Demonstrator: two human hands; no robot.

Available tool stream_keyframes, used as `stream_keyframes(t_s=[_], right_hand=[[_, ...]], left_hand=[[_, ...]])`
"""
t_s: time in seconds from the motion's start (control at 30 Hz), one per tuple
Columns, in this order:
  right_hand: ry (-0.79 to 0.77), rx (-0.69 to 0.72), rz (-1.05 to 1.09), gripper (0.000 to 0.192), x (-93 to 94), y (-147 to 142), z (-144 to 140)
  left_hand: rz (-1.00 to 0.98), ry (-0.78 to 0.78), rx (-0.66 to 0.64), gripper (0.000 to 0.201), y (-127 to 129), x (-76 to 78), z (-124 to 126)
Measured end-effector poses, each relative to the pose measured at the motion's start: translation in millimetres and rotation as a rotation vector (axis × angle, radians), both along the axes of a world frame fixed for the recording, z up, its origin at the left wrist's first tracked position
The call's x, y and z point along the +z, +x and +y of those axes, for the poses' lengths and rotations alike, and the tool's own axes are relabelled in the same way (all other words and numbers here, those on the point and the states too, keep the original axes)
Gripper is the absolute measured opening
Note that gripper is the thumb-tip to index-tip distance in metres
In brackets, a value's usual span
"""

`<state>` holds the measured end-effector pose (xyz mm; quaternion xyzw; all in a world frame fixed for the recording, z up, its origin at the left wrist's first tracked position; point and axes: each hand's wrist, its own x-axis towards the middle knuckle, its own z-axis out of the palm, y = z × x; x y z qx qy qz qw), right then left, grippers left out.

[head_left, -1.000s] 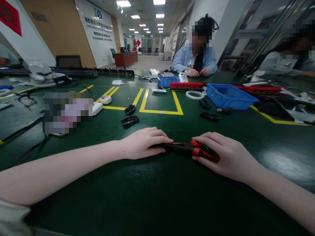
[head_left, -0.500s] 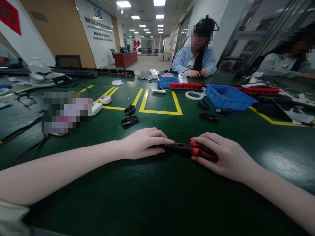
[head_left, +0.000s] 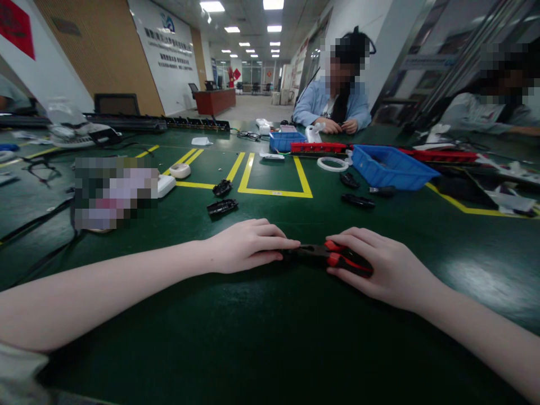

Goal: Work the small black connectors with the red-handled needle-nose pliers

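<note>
A pair of pliers with red and black handles [head_left: 333,258] lies flat on the green table [head_left: 270,337] in front of me. My right hand [head_left: 388,269] covers the handles with its fingers curled over them. My left hand [head_left: 247,246] rests palm down over the black jaw end, fingers flat and touching the tool. What lies under the left hand's fingers is hidden.
Two black plastic parts [head_left: 222,207] lie just beyond my left hand. Farther right are more black parts [head_left: 358,200], a white tape ring [head_left: 333,163] and a blue bin [head_left: 388,165]. Yellow tape marks a rectangle [head_left: 274,192]. Two people sit across the table.
My hands and the pliers have hardly moved. The view shifted very slightly.
</note>
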<state>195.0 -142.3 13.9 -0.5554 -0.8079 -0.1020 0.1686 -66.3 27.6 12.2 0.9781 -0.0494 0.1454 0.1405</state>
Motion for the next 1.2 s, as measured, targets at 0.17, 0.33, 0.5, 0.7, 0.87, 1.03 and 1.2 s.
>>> stream_keyframes(t_s=[0.17, 0.33, 0.5, 0.7, 0.87, 1.03, 1.2], right_hand=[[0.008, 0.002, -0.001, 0.039, -0.5, -0.3, 0.1], [0.017, 0.003, -0.01, 0.039, -0.8, 0.1, 0.3], [0.005, 0.002, -0.006, 0.039, -0.9, 0.1, 0.3], [-0.009, 0.001, 0.009, 0.039, -1.8, 1.1, 0.5], [-0.023, -0.008, 0.002, 0.039, -2.1, 1.4, 0.1], [-0.044, -0.012, 0.009, 0.04, -2.2, 1.4, 0.9], [-0.066, -0.018, 0.026, 0.04, -2.3, 2.3, 1.4]], left_hand=[[0.013, -0.003, 0.008, 0.039, 0.0, -0.6, 0.2], [0.012, -0.016, 0.011, 0.039, 0.2, -1.0, 0.0], [0.005, -0.025, 0.001, 0.038, 0.4, -1.5, 0.4], [-0.001, -0.03, 0.002, 0.037, 0.4, -1.8, 0.7], [-0.006, -0.031, 0.0, 0.037, 0.5, -2.2, 0.9], [-0.004, -0.034, 0.0, 0.038, 0.4, -2.3, 0.8], [-0.008, -0.033, -0.002, 0.038, 0.6, -2.6, 1.0]])
